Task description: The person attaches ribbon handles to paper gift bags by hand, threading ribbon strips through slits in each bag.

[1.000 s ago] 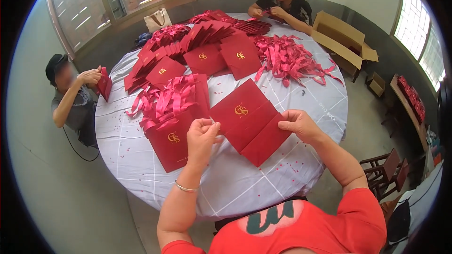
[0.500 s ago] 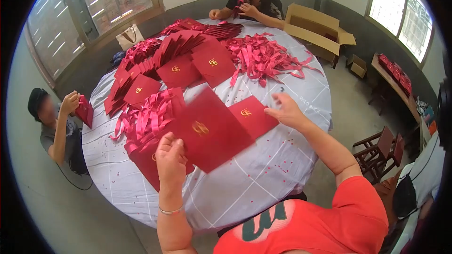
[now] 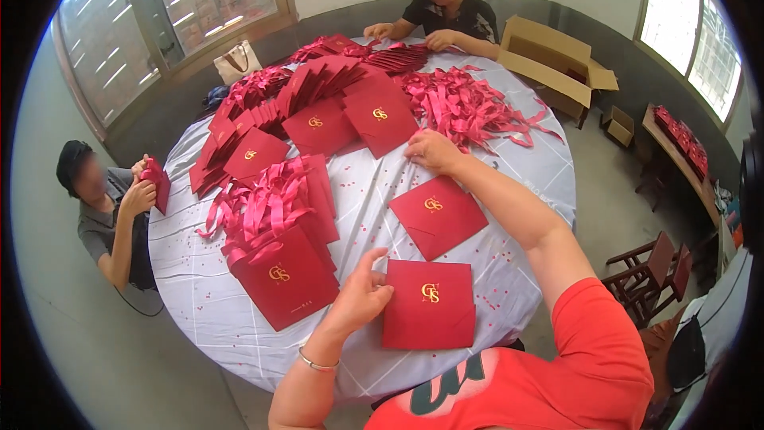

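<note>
Left forearm (image 3: pixel 306 378) angling up and right from lower edge, bare. Left wrist (image 3: pixel 328 344) nearly in line with it. Left hand (image 3: pixel 363 295) low, thumb side turned right; thumb (image 3: pixel 383 295) and index finger (image 3: pixel 377 254) parted, clear gap between; remaining fingers mostly hidden. Right upper arm (image 3: pixel 593 322) sleeved in red, elbow (image 3: pixel 557 251) slightly bent. Right forearm (image 3: pixel 505 203) stretched forward, slanting up-left. Right hand (image 3: pixel 432 151) farther out than left, back upward, fingers bent leftward; grip unclear.
</note>
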### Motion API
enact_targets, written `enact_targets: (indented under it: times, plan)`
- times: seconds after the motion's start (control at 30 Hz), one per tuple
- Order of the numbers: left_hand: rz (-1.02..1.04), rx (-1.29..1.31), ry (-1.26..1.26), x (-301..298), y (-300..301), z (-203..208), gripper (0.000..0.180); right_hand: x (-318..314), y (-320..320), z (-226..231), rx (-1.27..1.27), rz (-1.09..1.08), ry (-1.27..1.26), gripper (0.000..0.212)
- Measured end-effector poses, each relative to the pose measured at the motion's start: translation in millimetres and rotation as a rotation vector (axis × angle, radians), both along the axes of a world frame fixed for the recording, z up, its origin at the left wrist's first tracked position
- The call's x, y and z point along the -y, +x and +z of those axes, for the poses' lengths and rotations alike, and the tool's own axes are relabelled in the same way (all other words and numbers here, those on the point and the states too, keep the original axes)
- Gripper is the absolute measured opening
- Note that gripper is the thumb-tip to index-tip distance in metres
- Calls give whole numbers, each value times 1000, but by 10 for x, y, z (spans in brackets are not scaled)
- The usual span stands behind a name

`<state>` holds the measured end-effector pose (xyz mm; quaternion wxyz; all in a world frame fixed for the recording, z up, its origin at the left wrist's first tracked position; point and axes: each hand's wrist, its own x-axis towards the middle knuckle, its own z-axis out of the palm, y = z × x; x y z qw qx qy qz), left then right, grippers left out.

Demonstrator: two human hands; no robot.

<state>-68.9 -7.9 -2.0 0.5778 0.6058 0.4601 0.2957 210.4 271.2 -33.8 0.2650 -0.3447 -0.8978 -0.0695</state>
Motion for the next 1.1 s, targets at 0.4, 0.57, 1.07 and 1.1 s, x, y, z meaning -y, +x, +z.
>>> enact_targets:
  times: [0.4, 0.57, 1.07, 1.1]
  plan:
    - [82, -158, 233, 61, 5, 90, 27, 1358, -196, 581, -295, 106, -112, 7]
    - [134, -126, 225, 103, -51, 33, 26, 2591, -298, 986, -178, 309, -357, 13]
    - [135, -180, 106, 32, -26, 161, 20, 2879, -105, 444, -638, -58, -529, 9]
    - [143, -181, 58, 48, -16, 157, 20, 2892, -118, 440, -585, -60, -521, 10]
